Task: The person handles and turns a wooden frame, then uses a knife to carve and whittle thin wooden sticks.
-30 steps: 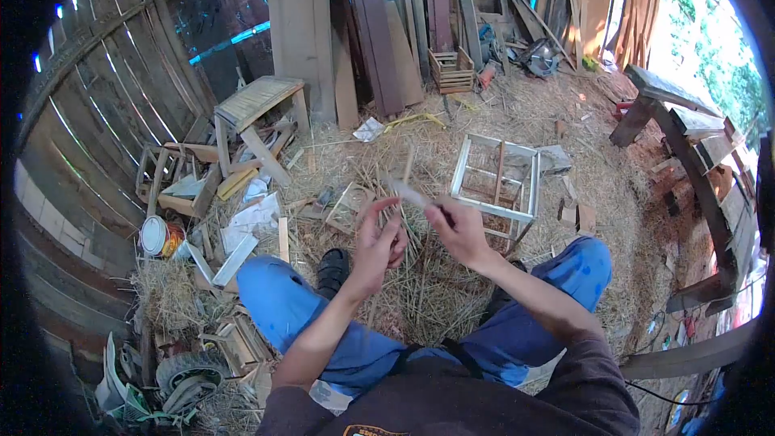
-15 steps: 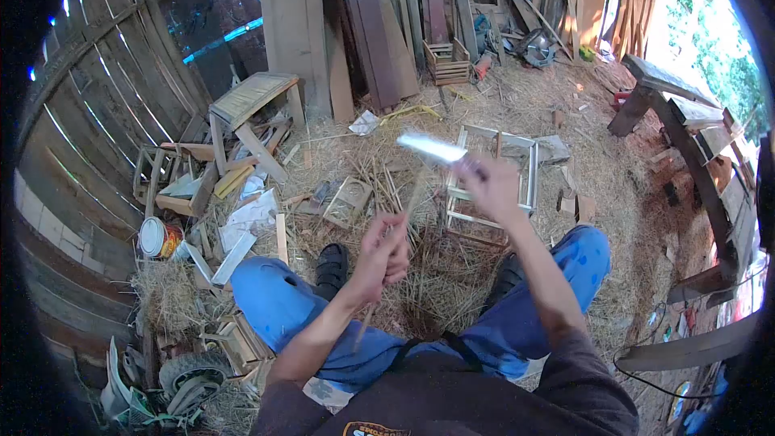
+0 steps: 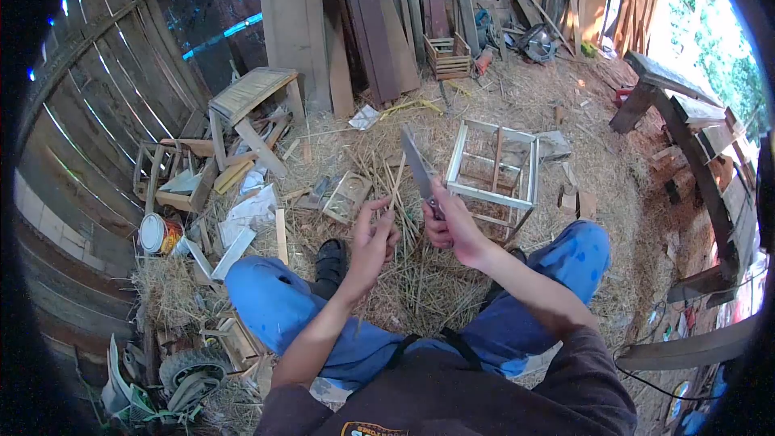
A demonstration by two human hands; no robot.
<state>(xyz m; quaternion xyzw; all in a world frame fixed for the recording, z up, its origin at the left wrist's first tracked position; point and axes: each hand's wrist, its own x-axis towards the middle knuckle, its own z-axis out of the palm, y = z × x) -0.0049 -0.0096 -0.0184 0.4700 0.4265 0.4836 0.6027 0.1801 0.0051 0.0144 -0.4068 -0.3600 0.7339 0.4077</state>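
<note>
My right hand (image 3: 457,232) is closed round the handle of a knife (image 3: 416,163), whose broad blade points up and slightly left. In my left hand (image 3: 371,249), closed between thumb and fingers, is a thin wooden stick (image 3: 398,181). Its upper end stands just left of the blade, with a small gap between them. The lower part of the stick passes behind my hand and wrist. Beneath both hands lies a heap of thin strips and shavings (image 3: 416,282) on the ground between my feet.
A small wooden frame (image 3: 494,195) stands beyond my right hand. Left of the strips lies a wooden piece with a round opening (image 3: 348,197). A low wooden stool (image 3: 254,97), a paint can (image 3: 158,234) and scrap wood stand left. Planks (image 3: 291,32) lean at the back; a bench (image 3: 686,129) stands right.
My right hand has come down and left with the knife, its blade turning more upright beside the stick. My left hand has shifted slightly left and down, still holding the stick.
</note>
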